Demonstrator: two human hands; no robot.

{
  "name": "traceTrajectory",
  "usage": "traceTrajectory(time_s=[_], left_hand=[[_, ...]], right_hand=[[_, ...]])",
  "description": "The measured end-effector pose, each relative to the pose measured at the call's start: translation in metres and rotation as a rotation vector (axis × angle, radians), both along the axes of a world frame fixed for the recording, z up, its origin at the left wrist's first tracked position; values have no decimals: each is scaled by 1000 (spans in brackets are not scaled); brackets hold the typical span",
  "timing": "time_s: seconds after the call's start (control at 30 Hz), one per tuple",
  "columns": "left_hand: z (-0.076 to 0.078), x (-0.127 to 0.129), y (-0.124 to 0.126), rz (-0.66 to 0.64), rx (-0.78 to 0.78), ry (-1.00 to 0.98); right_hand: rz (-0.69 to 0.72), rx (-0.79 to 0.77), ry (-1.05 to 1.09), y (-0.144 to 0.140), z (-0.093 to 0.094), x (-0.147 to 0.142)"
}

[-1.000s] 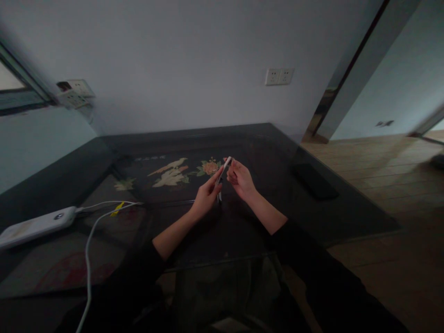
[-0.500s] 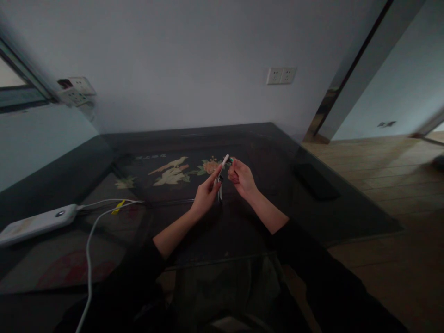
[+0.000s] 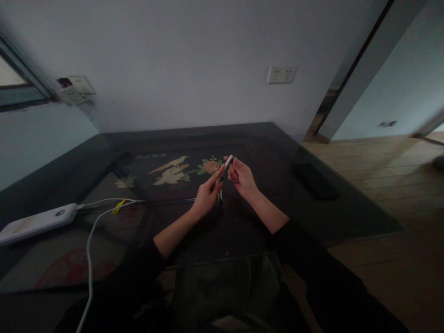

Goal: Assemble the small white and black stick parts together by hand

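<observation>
White slim object (image 3: pixel 227 163) above dark worktop (image 3: pixel 225 231)

I see left hand (image 3: pixel 207 192) grasping it; right hand (image 3: pixel 243 178) is curled near its top (whether pinching something, I cannot tell).

Glossy tabletop (image 3: pixel 277 178), smooth plastic power bank (image 3: pixel 38 224), matt wall (image 3: pixel 180 60)

Table (image 3: pixel 357 217): looks dark, glossy; shows bird-and-flower print (image 3: pixel 169 176) at middle, red print (image 3: pixel 74 268) at left | left: carries white power bank (image 3: pixel 38 223), flat, with white cable (image 3: pixel 89 252) at its right end, yellow tag (image 3: pixel 118 206) on cable | right: carries black slab (image 3: pixel 315 181), flat
</observation>
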State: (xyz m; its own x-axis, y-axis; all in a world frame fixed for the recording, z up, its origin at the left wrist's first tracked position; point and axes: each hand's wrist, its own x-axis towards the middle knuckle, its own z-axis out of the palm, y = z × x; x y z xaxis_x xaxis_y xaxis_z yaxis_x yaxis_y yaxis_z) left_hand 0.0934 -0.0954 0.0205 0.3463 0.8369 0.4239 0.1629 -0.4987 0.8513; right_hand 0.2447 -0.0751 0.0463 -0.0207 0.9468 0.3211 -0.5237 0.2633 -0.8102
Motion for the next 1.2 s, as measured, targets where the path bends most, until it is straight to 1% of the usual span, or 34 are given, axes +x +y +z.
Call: traceTrajectory(time_s=[0.2,0.37,0.6,0.8,0.97,1.1,1.2], left_hand=[[2,-2,4,46,12,-4],[0,-3,5,73,-4,12],[-1,0,1,21,-7,-30],[3,1,-3,-45,-18,-41],[7,2,-7,-87,-63,-33],[7,2,-4,-74,-64,-48],[6,0,0,-42,-10,-27]], right_hand=[[-11,-6,-32,1,-1,1],[-19,-15,-30,1,-1,0],[-11,-23,-49,1,0,2],[-20,-31,-23,1,-1,1],[-36,-35,-16,1,-1,0],[-29,-19,-28,0,-1,0],[-11,-16,-32,1,-1,1]])
